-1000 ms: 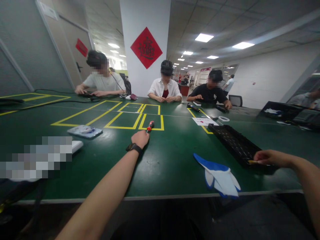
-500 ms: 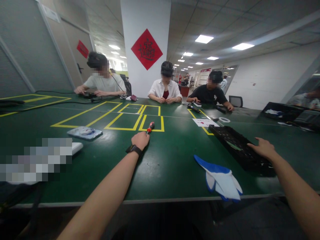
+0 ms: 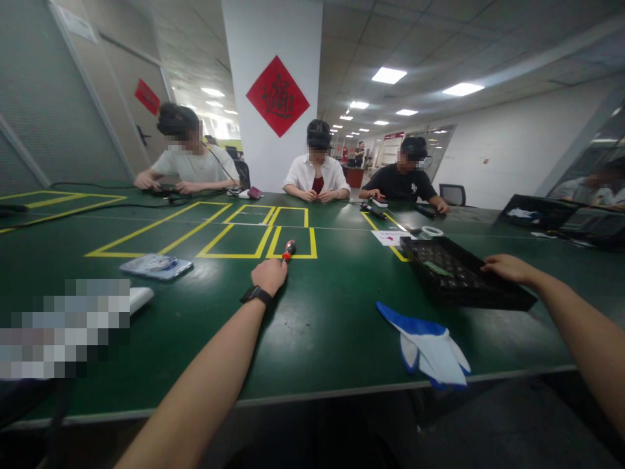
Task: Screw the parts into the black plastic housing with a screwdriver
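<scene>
My left hand (image 3: 269,273) is stretched out over the green table (image 3: 322,326), closed round a red-and-black screwdriver (image 3: 288,249) whose handle sticks out past the knuckles. A black watch sits on that wrist. My right hand (image 3: 505,267) rests on the right edge of a black keyboard (image 3: 459,277) that lies at an angle on the table; its fingers curl over the edge. A white-and-blue work glove (image 3: 432,348) lies near the table's front edge between my arms.
Yellow tape boxes (image 3: 244,234) mark the table's middle. A phone (image 3: 156,266) lies at the left, and a white paper (image 3: 393,238) and a tape roll (image 3: 432,230) beyond the keyboard. Three people sit at the far side by a white pillar. Black trays (image 3: 541,212) stand far right.
My right hand has moved up along the keyboard from its near end to its right edge, and the keyboard has turned. My left hand still holds the screwdriver in place.
</scene>
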A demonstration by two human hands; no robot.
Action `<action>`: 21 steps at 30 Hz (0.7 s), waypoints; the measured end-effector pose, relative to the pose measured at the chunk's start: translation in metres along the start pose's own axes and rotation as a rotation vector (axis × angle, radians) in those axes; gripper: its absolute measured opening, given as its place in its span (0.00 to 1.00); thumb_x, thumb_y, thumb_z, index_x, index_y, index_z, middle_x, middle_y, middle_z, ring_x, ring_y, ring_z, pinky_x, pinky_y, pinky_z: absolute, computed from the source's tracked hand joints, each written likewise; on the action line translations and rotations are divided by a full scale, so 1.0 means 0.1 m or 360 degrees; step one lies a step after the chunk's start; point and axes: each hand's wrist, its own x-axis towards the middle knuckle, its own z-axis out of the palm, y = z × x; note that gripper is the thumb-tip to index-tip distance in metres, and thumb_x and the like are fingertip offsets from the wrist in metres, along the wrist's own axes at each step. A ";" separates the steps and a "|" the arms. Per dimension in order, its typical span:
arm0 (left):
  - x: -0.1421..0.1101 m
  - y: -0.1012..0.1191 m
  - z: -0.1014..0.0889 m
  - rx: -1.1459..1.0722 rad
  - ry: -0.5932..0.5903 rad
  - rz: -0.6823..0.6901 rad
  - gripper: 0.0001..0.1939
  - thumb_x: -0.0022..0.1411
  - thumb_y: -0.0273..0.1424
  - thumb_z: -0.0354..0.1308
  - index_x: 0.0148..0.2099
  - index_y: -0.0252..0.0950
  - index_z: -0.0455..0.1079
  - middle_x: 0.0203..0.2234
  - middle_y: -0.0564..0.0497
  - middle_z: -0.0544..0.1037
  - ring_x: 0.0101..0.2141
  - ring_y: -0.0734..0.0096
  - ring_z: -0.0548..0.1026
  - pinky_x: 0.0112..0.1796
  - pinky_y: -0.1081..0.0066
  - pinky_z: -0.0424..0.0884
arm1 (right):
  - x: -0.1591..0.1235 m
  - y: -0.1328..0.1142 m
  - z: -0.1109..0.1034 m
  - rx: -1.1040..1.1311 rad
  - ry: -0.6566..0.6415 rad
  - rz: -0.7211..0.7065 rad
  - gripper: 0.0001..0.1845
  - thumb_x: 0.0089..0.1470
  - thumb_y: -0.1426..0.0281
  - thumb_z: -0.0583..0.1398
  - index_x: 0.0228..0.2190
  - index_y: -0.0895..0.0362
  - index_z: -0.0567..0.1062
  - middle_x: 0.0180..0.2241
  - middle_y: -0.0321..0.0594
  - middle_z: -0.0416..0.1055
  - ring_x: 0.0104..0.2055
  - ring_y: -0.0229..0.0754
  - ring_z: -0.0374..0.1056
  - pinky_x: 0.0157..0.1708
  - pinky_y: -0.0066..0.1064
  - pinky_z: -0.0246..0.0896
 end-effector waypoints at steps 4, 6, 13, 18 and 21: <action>0.01 0.00 -0.02 -0.0116 -0.0035 -0.0088 0.25 0.60 0.45 0.40 0.40 0.35 0.74 0.39 0.37 0.76 0.40 0.53 0.74 0.36 0.63 0.69 | 0.10 -0.46 -0.11 0.0088 -0.0211 -0.0195 0.11 0.49 0.71 0.55 0.23 0.64 0.74 0.27 0.45 0.72 0.29 0.39 0.63 0.32 0.28 0.52; 0.01 0.01 -0.03 -0.0183 -0.0051 -0.0134 0.27 0.60 0.46 0.39 0.40 0.35 0.74 0.39 0.38 0.76 0.41 0.53 0.74 0.36 0.62 0.69 | 0.06 -0.85 -0.07 0.0149 -0.0264 -0.0308 0.13 0.50 0.68 0.54 0.27 0.64 0.75 0.28 0.44 0.72 0.29 0.38 0.62 0.31 0.27 0.52; 0.08 -0.08 -0.03 -0.0348 -0.0030 -0.0166 0.29 0.63 0.43 0.34 0.41 0.34 0.74 0.41 0.37 0.76 0.41 0.54 0.74 0.35 0.65 0.68 | -0.31 -2.55 0.54 0.0407 -0.0270 -0.0671 0.21 0.53 0.66 0.46 0.24 0.64 0.73 0.24 0.34 0.70 0.36 0.37 0.64 0.37 0.21 0.48; 0.16 -0.17 0.02 -0.0398 0.0069 -0.0141 0.31 0.64 0.41 0.31 0.41 0.32 0.74 0.40 0.35 0.76 0.40 0.54 0.73 0.34 0.66 0.66 | -0.42 -3.16 0.98 0.0481 -0.0228 -0.0666 0.10 0.48 0.70 0.53 0.22 0.58 0.72 0.26 0.41 0.74 0.33 0.41 0.66 0.31 0.26 0.52; 0.18 -0.16 0.03 -0.0396 0.0120 -0.0121 0.30 0.64 0.41 0.31 0.38 0.32 0.74 0.37 0.36 0.77 0.37 0.56 0.74 0.32 0.69 0.64 | -0.46 -3.20 1.11 0.0485 -0.0194 -0.0678 0.10 0.48 0.70 0.53 0.23 0.58 0.72 0.31 0.43 0.75 0.34 0.42 0.67 0.30 0.26 0.52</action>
